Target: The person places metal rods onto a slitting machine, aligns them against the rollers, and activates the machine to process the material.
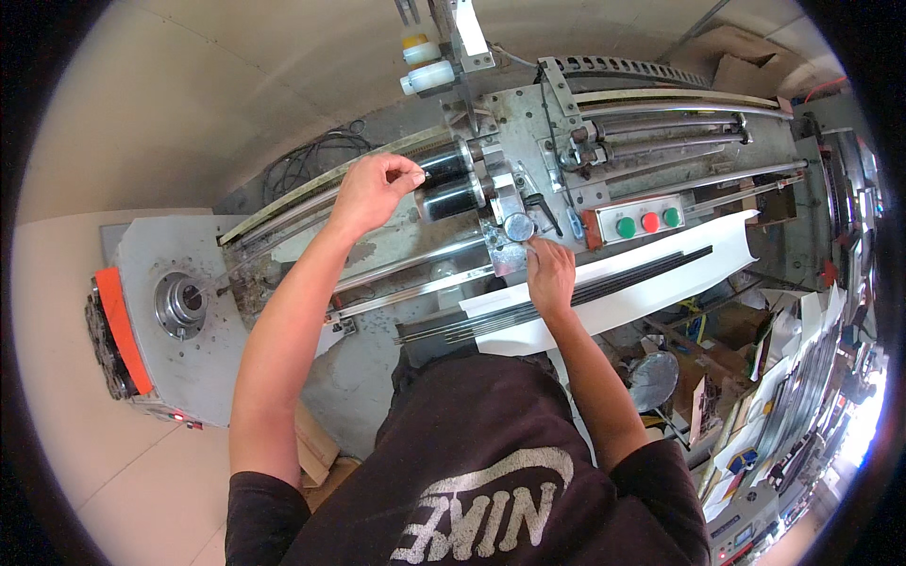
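My left hand [371, 195] is closed in a pinch at the left ends of two dark, shiny cylinders [449, 181] on the machine carriage. Whatever its fingertips hold is too small to make out. Just right of the cylinders is a metal clamp block [503, 193] with a black lever [543, 213]. A round metal knob [518, 226] sits at the block's near end. My right hand [551, 275] has its fingers curled at the knob's lower edge, and what they grip is hidden. Beside this hand, thin dark rods [613, 286] lie on white sheeting [727, 247].
A control box [638, 224] with green and red buttons stands right of the knob. Guide rails [411, 265] run along the machine bed, with a grey headstock and chuck [180, 304] at left. White plastic fittings [427, 77] hang above. Cartons and more rods fill the lower right.
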A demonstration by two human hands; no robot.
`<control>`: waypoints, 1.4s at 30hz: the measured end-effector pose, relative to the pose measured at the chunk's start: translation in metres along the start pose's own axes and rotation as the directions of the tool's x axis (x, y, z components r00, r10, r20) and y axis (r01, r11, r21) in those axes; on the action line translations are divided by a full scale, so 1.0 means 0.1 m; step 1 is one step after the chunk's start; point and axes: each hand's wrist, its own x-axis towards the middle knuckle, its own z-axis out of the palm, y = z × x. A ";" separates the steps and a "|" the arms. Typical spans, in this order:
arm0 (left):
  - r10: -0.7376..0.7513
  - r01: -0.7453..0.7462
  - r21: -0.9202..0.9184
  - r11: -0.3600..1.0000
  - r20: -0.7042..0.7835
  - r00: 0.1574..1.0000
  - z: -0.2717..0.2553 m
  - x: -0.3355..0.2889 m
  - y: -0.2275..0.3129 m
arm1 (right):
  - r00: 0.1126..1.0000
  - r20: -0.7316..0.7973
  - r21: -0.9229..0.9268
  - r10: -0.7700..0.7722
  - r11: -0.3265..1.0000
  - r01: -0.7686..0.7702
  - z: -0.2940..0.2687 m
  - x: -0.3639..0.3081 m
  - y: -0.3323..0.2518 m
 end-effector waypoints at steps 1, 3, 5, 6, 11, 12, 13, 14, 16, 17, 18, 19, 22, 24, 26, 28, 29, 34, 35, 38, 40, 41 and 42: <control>-0.012 0.012 -0.001 1.000 -0.002 1.000 -0.01 -0.01 0.01 | 0.998 -0.044 -0.043 -0.052 0.998 0.050 0.09 0.05 0.03; -0.039 0.039 -0.006 0.999 -0.017 0.999 -0.03 0.00 0.02 | 0.987 -0.112 -0.106 -0.116 0.989 0.104 0.15 0.16 0.01; -0.025 0.025 -0.008 1.000 -0.014 1.000 -0.04 -0.01 0.04 | 0.994 -0.074 -0.196 -0.082 0.978 0.066 0.23 0.17 0.04; -0.019 0.019 -0.012 1.000 -0.012 1.000 -0.04 -0.02 0.05 | 0.996 -0.055 -0.243 -0.064 0.969 0.049 0.29 0.15 0.09; -0.032 0.029 -0.051 0.998 -0.052 0.998 0.00 -0.09 -0.04 | 0.996 -0.001 -0.173 -0.086 0.981 0.084 0.25 0.08 0.03; -0.043 0.040 -0.057 0.998 -0.051 0.998 0.00 -0.11 -0.05 | 0.992 0.084 -0.184 -0.096 0.977 0.110 0.09 0.06 -0.12; -0.047 0.044 -0.064 0.997 -0.048 0.998 0.01 -0.10 -0.04 | 0.981 0.163 -0.198 -0.102 0.971 0.134 -0.10 0.03 -0.27; -0.056 0.053 -0.069 0.996 -0.047 0.997 0.00 -0.11 -0.03 | 0.964 0.244 -0.207 -0.110 0.965 0.163 -0.25 0.02 -0.40; -0.007 0.006 -0.024 1.000 -0.041 0.999 -0.01 -0.12 0.03 | 0.897 0.391 0.135 -0.204 0.977 0.163 -0.40 -0.01 -0.61; -0.005 0.004 -0.025 1.000 -0.035 0.999 -0.03 -0.15 0.02 | 0.850 0.454 0.304 -0.267 0.943 0.134 -0.45 -0.01 -0.76; 0.016 -0.017 -0.026 1.000 -0.016 1.000 -0.02 -0.13 0.04 | 0.832 0.464 0.456 -0.305 0.887 0.072 -0.44 0.11 -0.99; -0.008 0.008 -0.070 0.997 -0.003 1.000 -0.01 -0.13 0.08 | 0.770 0.622 0.543 -0.143 0.787 -0.293 -0.38 0.20 -1.26; 0.002 -0.005 -0.103 0.995 -0.029 1.000 0.01 -0.17 0.07 | 0.750 0.633 0.764 -0.194 -0.001 -0.645 0.32 0.55 -1.74; 0.007 -0.005 -0.040 0.999 0.036 0.999 -0.03 -0.23 0.02 | 0.820 0.545 0.833 -0.173 0.002 -0.553 0.70 0.76 -2.02; 0.073 -0.077 -0.100 0.992 -0.052 0.996 -0.06 -0.40 -0.10 | 0.808 0.587 0.805 0.050 -0.143 -0.576 0.91 0.84 -2.21; 0.141 -0.133 0.069 0.989 -0.137 0.980 -0.24 -0.62 -0.23 | 0.772 0.625 0.780 0.118 -0.040 -0.625 0.92 0.90 -2.26; 0.130 -0.110 0.134 0.985 -0.152 0.980 -0.33 -0.76 -0.39 | 0.768 0.621 0.783 0.157 -0.094 -0.614 0.90 0.91 -2.26; -0.256 0.248 0.602 0.759 -0.074 0.964 -1.04 -1.39 -1.76 | 0.802 0.503 0.862 0.321 -0.118 -0.493 0.57 1.02 -2.07; -0.191 0.193 0.585 0.788 -0.065 0.979 -1.10 -1.48 -1.89 | 0.814 0.452 0.883 0.364 -0.057 -0.465 0.43 1.06 -1.97; -0.059 0.081 0.558 0.826 -0.059 0.997 -1.05 -1.73 -2.05 | 0.834 0.306 0.923 0.459 0.071 -0.378 -0.16 1.01 -1.59; -0.066 0.088 0.573 0.815 -0.058 0.996 -0.72 -1.96 -1.86 | 0.774 0.208 0.918 0.598 0.155 -0.366 -0.56 0.84 -1.18; -0.023 0.037 0.480 0.877 -0.035 0.999 -0.53 -2.10 -1.85 | 0.736 0.206 0.893 0.645 0.183 -0.411 -0.80 0.70 -0.97; 0.026 -0.018 0.379 0.925 -0.016 1.000 -0.30 -2.21 -1.84 | 0.708 0.134 0.903 0.693 0.210 -0.376 -0.88 0.56 -0.60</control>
